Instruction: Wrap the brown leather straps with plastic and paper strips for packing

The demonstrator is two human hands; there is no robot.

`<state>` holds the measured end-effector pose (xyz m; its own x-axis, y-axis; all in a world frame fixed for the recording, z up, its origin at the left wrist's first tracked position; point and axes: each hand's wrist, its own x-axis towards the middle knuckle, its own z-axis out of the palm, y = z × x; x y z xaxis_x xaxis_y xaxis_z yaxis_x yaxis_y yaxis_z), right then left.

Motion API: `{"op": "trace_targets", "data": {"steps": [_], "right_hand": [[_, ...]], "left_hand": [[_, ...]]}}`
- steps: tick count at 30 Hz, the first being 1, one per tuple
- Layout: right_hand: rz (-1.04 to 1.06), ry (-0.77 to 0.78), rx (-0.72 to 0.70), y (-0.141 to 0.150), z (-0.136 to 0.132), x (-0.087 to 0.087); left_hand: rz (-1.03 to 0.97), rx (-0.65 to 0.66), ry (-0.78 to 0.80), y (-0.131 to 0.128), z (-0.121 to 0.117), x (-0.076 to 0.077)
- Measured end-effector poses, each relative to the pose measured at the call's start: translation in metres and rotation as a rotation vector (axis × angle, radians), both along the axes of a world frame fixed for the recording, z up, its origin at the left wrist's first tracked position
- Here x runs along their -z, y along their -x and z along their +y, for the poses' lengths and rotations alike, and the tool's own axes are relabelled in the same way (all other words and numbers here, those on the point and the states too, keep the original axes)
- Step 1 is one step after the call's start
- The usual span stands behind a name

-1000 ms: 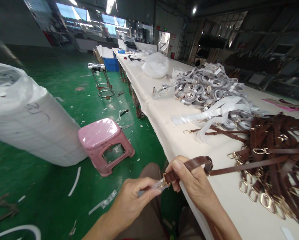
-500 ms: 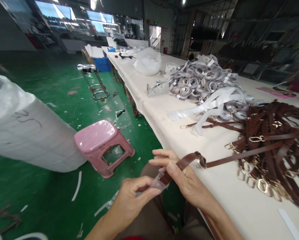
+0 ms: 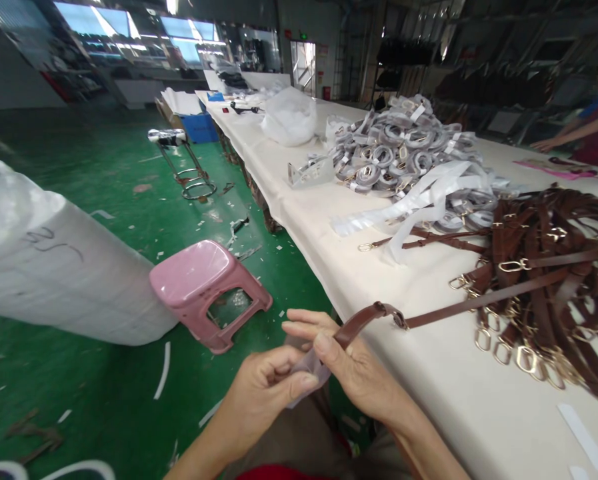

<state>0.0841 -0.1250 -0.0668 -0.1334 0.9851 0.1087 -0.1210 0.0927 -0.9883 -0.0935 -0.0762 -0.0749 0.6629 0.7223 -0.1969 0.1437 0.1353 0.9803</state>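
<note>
A brown leather strap (image 3: 359, 325) runs from the pile of brown straps (image 3: 533, 267) across the table edge into my hands. Around its near end is a translucent plastic sleeve (image 3: 313, 365). My left hand (image 3: 266, 393) pinches this sleeve between thumb and fingers. My right hand (image 3: 349, 363) grips the strap just beyond, its thumb on top and some fingers stretched out behind. The strap's end inside the sleeve is mostly hidden. Gold clasps (image 3: 527, 359) hang from the piled straps on the right.
The white table (image 3: 299, 193) bears a heap of coiled, wrapped straps (image 3: 399, 143) and loose plastic strips (image 3: 429, 197). To the left are a pink stool (image 3: 199, 270) and a large white roll (image 3: 63, 253). At far right a person's arm (image 3: 561, 137) reaches over the table.
Both hands have shifted slightly left with the strap. More of the strap's near end is now covered by the sleeve. A person has come into view at far right.
</note>
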Motion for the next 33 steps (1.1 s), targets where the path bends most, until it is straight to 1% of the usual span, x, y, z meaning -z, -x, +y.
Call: {"op": "trace_targets", "data": {"steps": [2, 3, 6, 8, 9, 11, 15, 19, 23, 28, 31, 33], "right_hand": [[0.122, 0.026, -0.010, 0.004, -0.002, 0.006], [0.254, 0.048, -0.003, 0.005, -0.004, 0.010], [0.793, 0.136, 0.052, 0.009, -0.007, 0.023], [1.050, 0.185, 0.122, 0.009, -0.007, 0.030], [1.120, 0.207, 0.160, 0.008, -0.006, 0.031], [1.178, 0.237, 0.241, 0.005, -0.003, 0.030], [1.118, 0.215, 0.351, -0.007, 0.004, 0.017], [0.959, 0.218, 0.397, -0.015, 0.005, 0.004], [0.701, 0.198, 0.343, -0.010, -0.002, -0.004], [0.367, 0.137, 0.292, -0.003, -0.012, -0.010], [0.256, 0.110, 0.266, -0.003, -0.013, -0.011], [0.211, 0.120, 0.229, -0.003, -0.014, -0.010]], "left_hand": [[-0.002, 0.007, -0.013, 0.000, 0.000, -0.003], [0.004, 0.008, -0.009, 0.001, -0.001, -0.004], [0.038, 0.004, 0.018, 0.005, -0.002, -0.007], [0.065, 0.015, 0.032, 0.008, -0.003, -0.006], [0.075, 0.023, 0.039, 0.009, -0.004, -0.005], [0.090, 0.036, 0.058, 0.010, -0.005, -0.001], [0.112, 0.042, 0.074, 0.010, -0.006, 0.003], [0.099, 0.047, 0.084, 0.008, -0.005, 0.003], [0.072, 0.028, 0.127, 0.007, -0.004, 0.001], [0.044, -0.012, 0.109, 0.007, -0.002, -0.003], [0.015, -0.012, 0.102, 0.006, -0.001, -0.004], [-0.007, -0.012, 0.102, 0.006, -0.002, -0.004]]}}
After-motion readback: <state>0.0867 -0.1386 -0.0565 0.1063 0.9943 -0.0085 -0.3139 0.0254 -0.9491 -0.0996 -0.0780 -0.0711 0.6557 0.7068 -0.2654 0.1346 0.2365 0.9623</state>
